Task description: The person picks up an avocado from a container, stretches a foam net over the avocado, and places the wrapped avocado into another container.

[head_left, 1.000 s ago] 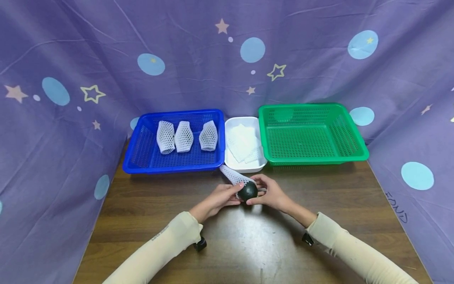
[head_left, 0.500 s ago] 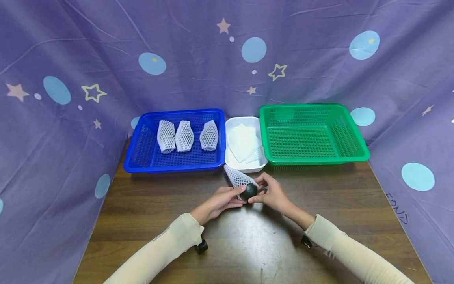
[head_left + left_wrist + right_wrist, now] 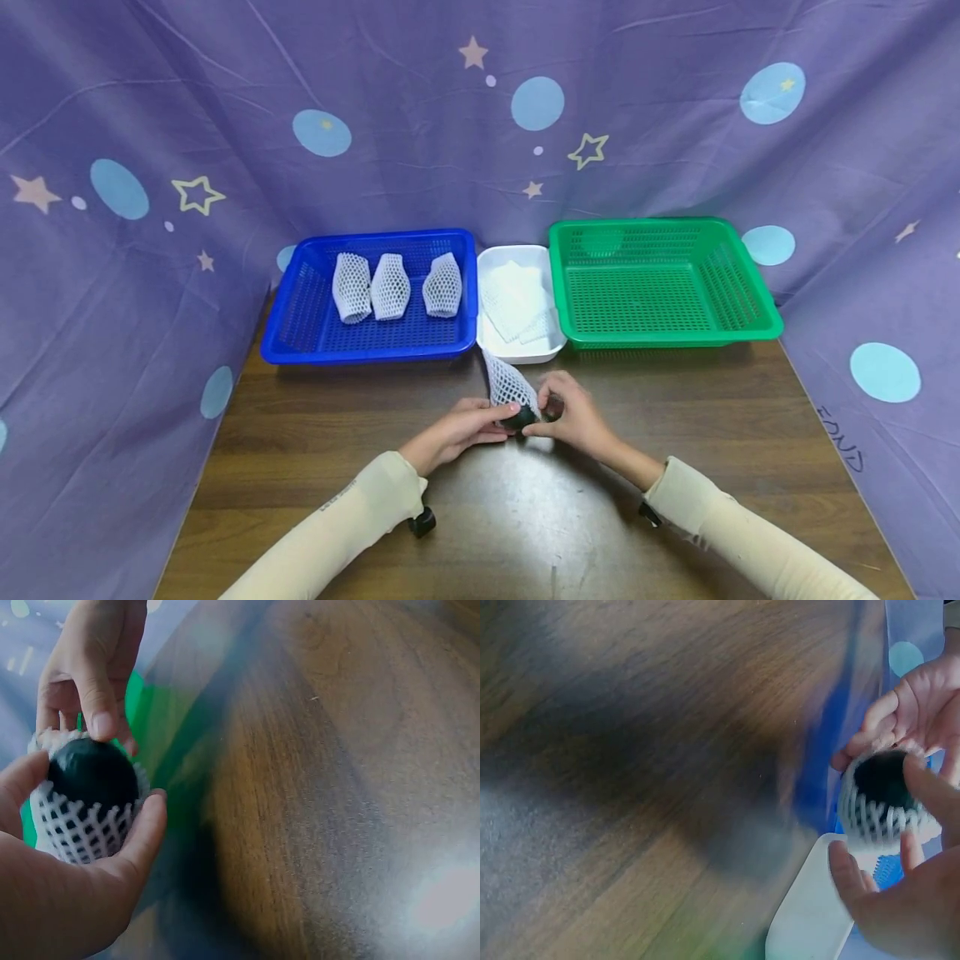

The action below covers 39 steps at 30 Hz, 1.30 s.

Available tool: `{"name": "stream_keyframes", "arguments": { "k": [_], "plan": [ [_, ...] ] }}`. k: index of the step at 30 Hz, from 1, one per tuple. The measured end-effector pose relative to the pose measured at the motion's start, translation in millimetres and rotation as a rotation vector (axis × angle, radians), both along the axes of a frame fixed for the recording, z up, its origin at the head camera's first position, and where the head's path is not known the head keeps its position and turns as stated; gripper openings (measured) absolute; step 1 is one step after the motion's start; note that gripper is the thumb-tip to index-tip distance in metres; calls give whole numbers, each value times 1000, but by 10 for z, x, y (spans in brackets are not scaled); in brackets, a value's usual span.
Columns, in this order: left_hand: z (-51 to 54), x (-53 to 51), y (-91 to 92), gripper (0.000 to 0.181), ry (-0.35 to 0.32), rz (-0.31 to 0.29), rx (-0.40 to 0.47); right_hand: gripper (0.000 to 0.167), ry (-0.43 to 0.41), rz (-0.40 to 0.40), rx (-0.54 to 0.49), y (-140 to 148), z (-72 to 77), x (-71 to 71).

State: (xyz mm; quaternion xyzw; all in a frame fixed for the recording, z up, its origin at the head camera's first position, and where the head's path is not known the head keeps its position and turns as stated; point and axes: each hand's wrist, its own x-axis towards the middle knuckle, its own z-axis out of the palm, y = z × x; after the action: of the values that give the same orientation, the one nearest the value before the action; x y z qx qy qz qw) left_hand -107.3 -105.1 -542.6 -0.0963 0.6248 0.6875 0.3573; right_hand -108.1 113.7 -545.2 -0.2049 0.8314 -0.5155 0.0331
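A dark, rounded avocado (image 3: 517, 419) sits partly inside a white foam net sleeve (image 3: 507, 385), whose loose end points towards the white tray. My left hand (image 3: 461, 427) holds the covered part, thumb on one side and fingers on the other. On the opposite side my right hand (image 3: 576, 417) pinches the sleeve's edge, its thumb near the fruit. In the left wrist view the avocado's bare dark end (image 3: 90, 772) sticks out of the mesh. The right wrist view shows the net (image 3: 874, 825) blurred between both hands.
A blue basket (image 3: 360, 357) at the back left holds 3 net-wrapped pieces. Beside it stands a white tray (image 3: 517, 357) with flat foam nets inside. A green basket (image 3: 667, 337) stands at the back right. Purple curtain (image 3: 420, 125) surrounds the wooden table (image 3: 315, 433).
The foam net has spread further over the avocado, leaving less of its dark skin showing in the head view. My right fingers have shifted along the net's edge; the left hand stays nearly in place.
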Motion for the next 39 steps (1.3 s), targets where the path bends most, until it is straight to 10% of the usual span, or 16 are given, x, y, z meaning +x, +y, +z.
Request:
{"name": "stream_keyframes", "arguments": {
  "k": [12,19,26,39],
  "plan": [
    [-70,-25,-51,57,-66,6,80,82,-202,147,-95,-8,4,-13],
    [-43,-29,-74,52,-95,16,64,79,-135,153,20,22,-1,-7],
    [-46,-50,-46,66,-98,-16,-1,70,-257,147,-131,18,-19,-36],
    [-48,-92,-81,49,-75,-1,170,61,-313,134,-172,51,-8,-31]
  ]
}}
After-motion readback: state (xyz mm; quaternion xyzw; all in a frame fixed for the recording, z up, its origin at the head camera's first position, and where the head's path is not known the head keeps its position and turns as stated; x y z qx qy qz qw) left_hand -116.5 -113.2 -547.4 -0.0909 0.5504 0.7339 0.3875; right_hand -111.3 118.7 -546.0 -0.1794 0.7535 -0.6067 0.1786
